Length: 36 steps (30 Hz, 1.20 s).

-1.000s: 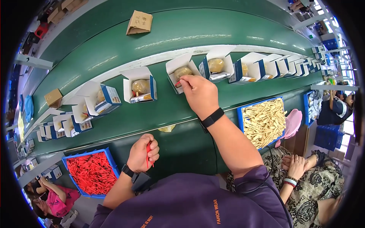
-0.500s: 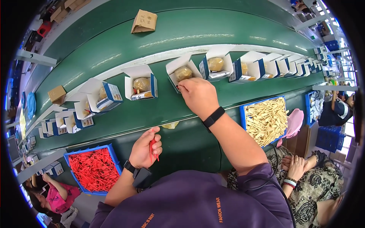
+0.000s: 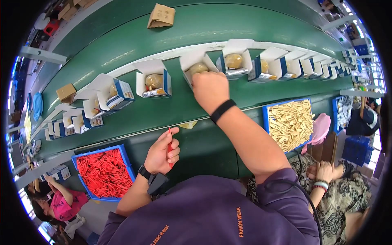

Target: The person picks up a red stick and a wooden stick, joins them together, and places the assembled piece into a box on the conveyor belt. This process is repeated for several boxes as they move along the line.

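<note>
My left hand [image 3: 162, 153] is closed around at least one thin red plastic stick [image 3: 170, 153], which stands nearly upright between thumb and fingers. Over an open white and blue box [image 3: 190, 60] bends my right hand [image 3: 211, 92], its fingers curled and reaching past the near rim. Its fingertips are hidden, so I cannot see what they hold. Inside that box sits a round tan object [image 3: 199, 68], partly covered by the hand. An open box [image 3: 167, 81] to its left holds a similar tan ball [image 3: 154, 81] with a bit of red beside it.
More open boxes [image 3: 236, 73] line the green conveyor belt [image 3: 179, 110] on both sides. A blue tray of red sticks [image 3: 104, 173] lies left, a blue tray of pale wooden-looking pieces [image 3: 290, 124] right. A brown carton [image 3: 162, 16] rests beyond. Another person's hands [image 3: 324, 171] are at right.
My right hand has moved further into the box, its fingertips now hidden. In my left hand the red stick has turned more upright. The whole view has shifted slightly.
</note>
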Available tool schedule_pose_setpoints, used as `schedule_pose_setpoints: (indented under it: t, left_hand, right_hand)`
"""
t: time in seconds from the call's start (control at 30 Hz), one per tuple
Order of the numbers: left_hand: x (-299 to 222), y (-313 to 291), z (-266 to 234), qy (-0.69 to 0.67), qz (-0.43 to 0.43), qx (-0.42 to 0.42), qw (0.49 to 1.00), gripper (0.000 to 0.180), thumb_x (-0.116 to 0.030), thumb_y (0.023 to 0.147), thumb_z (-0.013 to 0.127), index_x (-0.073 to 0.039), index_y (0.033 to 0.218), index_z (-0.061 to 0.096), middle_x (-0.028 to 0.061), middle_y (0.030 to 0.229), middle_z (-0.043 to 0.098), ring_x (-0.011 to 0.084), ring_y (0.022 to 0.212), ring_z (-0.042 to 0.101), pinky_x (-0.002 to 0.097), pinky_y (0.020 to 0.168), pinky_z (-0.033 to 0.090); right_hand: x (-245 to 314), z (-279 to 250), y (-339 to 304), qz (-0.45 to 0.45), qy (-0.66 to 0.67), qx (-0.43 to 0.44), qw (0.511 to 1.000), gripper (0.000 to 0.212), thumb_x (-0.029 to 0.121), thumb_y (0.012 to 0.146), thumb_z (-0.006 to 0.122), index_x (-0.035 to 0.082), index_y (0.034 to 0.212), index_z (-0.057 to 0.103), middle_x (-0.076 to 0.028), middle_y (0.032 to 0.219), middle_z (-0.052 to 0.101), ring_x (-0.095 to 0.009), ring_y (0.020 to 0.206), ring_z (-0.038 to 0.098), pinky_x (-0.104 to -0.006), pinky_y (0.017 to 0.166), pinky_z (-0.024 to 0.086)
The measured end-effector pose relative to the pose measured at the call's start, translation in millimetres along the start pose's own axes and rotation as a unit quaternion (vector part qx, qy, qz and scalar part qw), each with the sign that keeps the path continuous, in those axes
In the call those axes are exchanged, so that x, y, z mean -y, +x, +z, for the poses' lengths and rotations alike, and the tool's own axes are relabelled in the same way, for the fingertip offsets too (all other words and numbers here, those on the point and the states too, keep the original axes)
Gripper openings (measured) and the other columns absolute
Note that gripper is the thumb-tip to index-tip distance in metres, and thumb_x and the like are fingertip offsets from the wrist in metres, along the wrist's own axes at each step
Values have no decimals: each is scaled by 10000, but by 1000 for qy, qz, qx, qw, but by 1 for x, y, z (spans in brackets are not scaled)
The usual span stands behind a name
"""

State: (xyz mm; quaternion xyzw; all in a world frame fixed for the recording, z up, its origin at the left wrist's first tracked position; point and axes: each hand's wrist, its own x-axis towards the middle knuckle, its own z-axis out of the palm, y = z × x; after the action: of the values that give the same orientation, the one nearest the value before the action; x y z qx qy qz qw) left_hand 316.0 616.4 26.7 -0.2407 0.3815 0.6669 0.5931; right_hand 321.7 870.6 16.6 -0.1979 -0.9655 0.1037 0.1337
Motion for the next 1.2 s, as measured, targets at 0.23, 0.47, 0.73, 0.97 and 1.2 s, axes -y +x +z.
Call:
schedule_pose_setpoints:
  t: [0.23, 0.47, 0.73, 0.97, 1.2]
  left_hand:
    - [-1, 0, 2, 29, -22, 33, 999, 268, -210, 1033, 431, -69, 1228, 549, -1, 731, 484, 81, 516, 380, 217, 428, 312]
    - [13, 13, 26, 193, 21, 10, 981, 232, -215, 1034, 437, -87, 1202, 532, -5, 678, 462, 66, 472, 348, 205, 390, 257]
    - [25, 34, 59, 220, 28, 13, 975, 235, -245, 1024, 502, -60, 1138, 592, -4, 648, 521, 42, 469, 341, 215, 400, 241]
    - [29, 34, 62, 334, 84, 11, 939, 231, -229, 1013, 534, -47, 1129, 617, 12, 705, 601, 47, 512, 433, 207, 476, 347]
    - [30, 31, 67, 616, 178, 0, 768, 175, -168, 982, 594, -27, 1076, 636, 14, 764, 628, 64, 652, 527, 223, 591, 427]
  right_hand:
    - [-26, -22, -33, -37, 153, -98, 983, 97, 118, 837, 647, 68, 834, 730, -142, 821, 709, -296, 768, 693, -419, 725, 539]
    - [-198, -56, -182, 320, -32, -51, 945, 153, 107, 841, 661, 51, 972, 717, -159, 960, 680, -353, 879, 656, -427, 796, 533]
    - [-216, -60, -186, 227, -22, 6, 974, 157, 136, 833, 669, 42, 950, 716, -195, 940, 670, -384, 833, 653, -448, 754, 542]
    - [-111, -75, -162, 369, 435, -29, 821, 120, 102, 929, 663, 1, 984, 696, 9, 817, 666, -73, 751, 618, -251, 665, 509]
    - [-23, -42, -151, 51, 416, 115, 900, 98, 84, 897, 706, 11, 962, 701, -35, 877, 702, -124, 768, 648, -276, 677, 530]
